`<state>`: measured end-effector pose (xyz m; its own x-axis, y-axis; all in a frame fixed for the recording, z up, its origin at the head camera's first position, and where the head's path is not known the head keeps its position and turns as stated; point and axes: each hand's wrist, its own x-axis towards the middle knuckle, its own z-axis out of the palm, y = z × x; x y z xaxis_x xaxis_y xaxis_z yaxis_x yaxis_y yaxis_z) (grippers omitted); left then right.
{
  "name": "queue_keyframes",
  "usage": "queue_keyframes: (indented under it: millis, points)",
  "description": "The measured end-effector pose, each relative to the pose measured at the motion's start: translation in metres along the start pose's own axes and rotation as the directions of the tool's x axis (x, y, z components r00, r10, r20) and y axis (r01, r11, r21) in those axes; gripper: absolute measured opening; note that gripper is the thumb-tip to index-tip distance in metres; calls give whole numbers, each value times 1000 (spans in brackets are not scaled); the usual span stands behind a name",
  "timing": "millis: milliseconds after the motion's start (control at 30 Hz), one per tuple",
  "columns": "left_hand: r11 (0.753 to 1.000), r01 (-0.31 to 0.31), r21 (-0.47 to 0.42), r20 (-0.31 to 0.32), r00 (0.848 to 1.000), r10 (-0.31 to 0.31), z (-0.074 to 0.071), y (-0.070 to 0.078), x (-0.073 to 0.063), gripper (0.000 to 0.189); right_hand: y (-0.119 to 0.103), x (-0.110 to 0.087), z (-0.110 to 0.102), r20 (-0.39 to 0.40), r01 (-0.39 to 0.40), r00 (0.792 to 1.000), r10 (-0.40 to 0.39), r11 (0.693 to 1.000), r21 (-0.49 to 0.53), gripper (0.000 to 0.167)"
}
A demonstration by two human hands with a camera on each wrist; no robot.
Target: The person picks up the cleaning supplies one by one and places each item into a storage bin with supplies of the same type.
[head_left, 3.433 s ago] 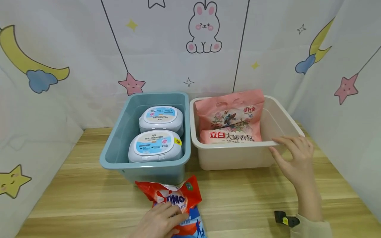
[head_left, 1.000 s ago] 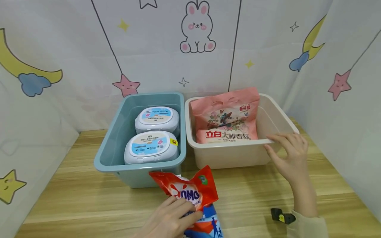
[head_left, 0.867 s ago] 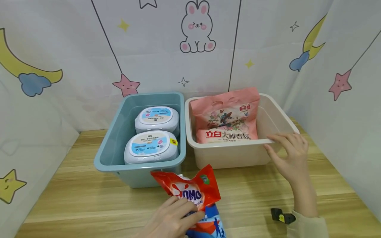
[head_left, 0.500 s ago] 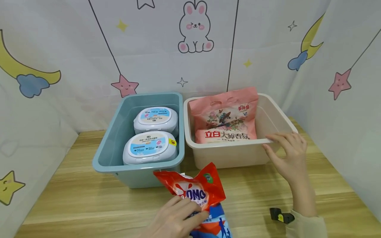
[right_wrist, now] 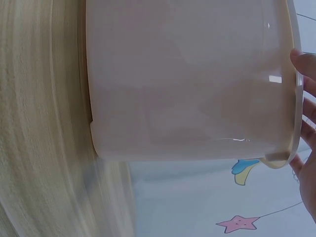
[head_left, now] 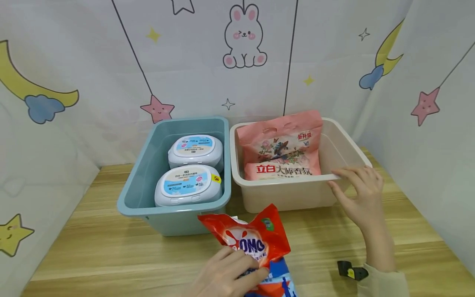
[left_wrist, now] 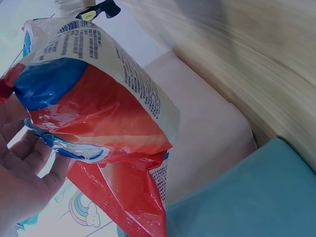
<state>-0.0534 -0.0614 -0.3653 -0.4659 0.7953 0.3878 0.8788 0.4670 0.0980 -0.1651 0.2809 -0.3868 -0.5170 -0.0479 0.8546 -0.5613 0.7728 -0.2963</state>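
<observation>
My left hand [head_left: 230,274] holds a red and blue OMO laundry detergent bag [head_left: 256,241], fingers curled over its front. In the left wrist view the bag [left_wrist: 106,103] looks raised off the tabletop, its crimped top flopping. It is in front of the blue bin and left of centre of the cream bin [head_left: 285,198]. My right hand [head_left: 365,198] grips the cream bin's front rim near the right corner, with the thumb outside the wall. In the right wrist view, that hand's fingers [right_wrist: 309,108] go over the rim. A pink detergent bag [head_left: 282,144] leans inside the cream bin.
The blue bin [head_left: 219,202] stands left of the cream one and holds two white lidded tubs [head_left: 189,185]. A black strap with a yellow mark [head_left: 352,271] is by the right sleeve. Printed white curtains [head_left: 185,74] enclose the wooden table [head_left: 111,255].
My left hand and the OMO bag have moved rightward, from in front of the blue bin toward the cream bin. The right hand stays on the rim. The view has shifted slightly.
</observation>
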Motion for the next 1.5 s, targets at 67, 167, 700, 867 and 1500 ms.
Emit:
queue_keyframes:
  millis: [67,167,700,867,1500]
  points:
    - [1000,-2,-4,-14,1000,2,0,2,1,43,0,0,0,1,-1,1000,1,1000,2,55]
    - [1000,-12,-8,-35,999,11,0,4,3,41,1,0,-1,4,-3,1000,3,1000,4,55]
    - [998,-69,7,-66,995,70,-8,7,12,40,-1,1,-1,-1,6,1000,-7,1000,-8,55]
    - [995,-101,14,-74,992,102,-15,7,16,40,-1,1,0,0,11,1000,-11,1000,-9,55]
    - [979,-195,64,-120,972,201,-33,12,30,40,0,0,-1,0,10,1000,-10,1000,-14,54]
